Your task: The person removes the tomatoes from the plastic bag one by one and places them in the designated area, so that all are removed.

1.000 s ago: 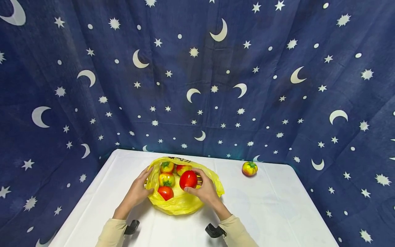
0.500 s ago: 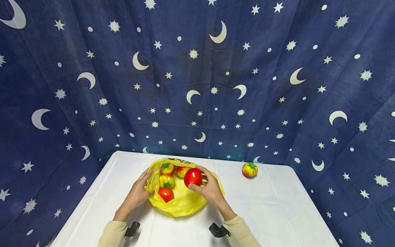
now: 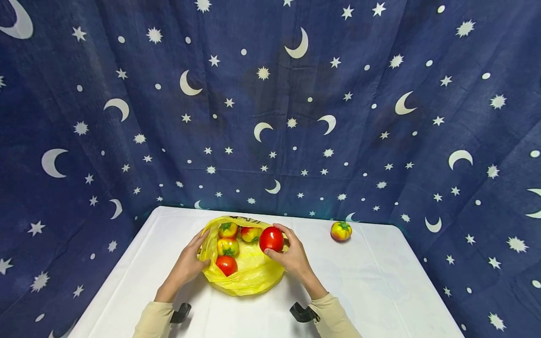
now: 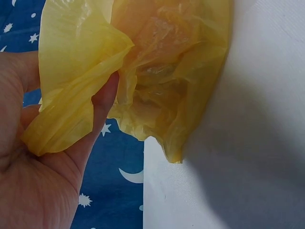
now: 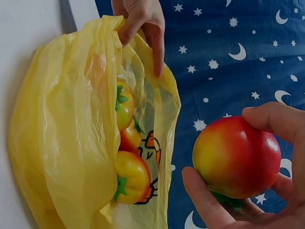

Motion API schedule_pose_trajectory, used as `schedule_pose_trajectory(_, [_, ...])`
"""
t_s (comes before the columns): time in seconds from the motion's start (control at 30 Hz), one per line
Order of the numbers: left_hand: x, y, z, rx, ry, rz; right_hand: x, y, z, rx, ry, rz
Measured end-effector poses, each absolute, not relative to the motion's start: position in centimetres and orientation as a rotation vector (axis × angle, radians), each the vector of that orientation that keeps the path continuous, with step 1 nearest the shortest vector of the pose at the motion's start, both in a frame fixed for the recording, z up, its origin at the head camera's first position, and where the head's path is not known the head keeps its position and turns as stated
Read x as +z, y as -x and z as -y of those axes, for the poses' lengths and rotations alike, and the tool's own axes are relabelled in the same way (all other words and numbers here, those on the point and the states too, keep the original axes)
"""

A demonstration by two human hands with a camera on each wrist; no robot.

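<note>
My right hand [image 3: 295, 257] holds a glossy red and yellow tomato [image 5: 236, 157] between thumb and fingers, over the right side of the bag's mouth in the head view. My left hand [image 3: 189, 260] grips the left rim of the yellow plastic bag [image 3: 249, 285], with a fold of film [image 4: 66, 114] between thumb and fingers. The bag lies on its base with its mouth spread wide. Several more tomatoes sit inside, among them a yellow one [image 3: 228, 247] with a green stem top and a red one [image 3: 226, 265] at the near left.
Another red and yellow tomato [image 3: 341, 231] stands alone at the back right of the white-covered table [image 3: 380, 281]. Behind the table hangs a dark blue curtain [image 3: 236, 141] printed with moons and stars. A black wrist device [image 3: 302, 311] sits under the right forearm.
My right hand has moved rightward with the tomato, from over the middle of the bag to its right side, uncovering more of the bag's inside. The left hand stays on the rim.
</note>
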State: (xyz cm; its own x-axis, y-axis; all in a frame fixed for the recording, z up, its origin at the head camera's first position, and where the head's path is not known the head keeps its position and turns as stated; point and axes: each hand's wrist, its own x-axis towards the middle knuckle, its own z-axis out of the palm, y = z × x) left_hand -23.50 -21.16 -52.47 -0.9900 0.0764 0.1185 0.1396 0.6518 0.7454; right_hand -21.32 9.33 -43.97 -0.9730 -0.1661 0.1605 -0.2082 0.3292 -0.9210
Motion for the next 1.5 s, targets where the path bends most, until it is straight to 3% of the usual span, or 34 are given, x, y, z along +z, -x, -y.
schedule_pose_trajectory(0.4, [-52.4, 23.2, 21.3, -1.269, 0.167, 2.804, -48.2, 23.8, -11.5, 1.745, -0.227, 2.482])
schedule_pose_trajectory(1.5, [-52.6, 23.3, 20.9, -1.262, 0.142, 2.803, -47.6, 25.4, -20.4, 1.657, 0.072, 2.452])
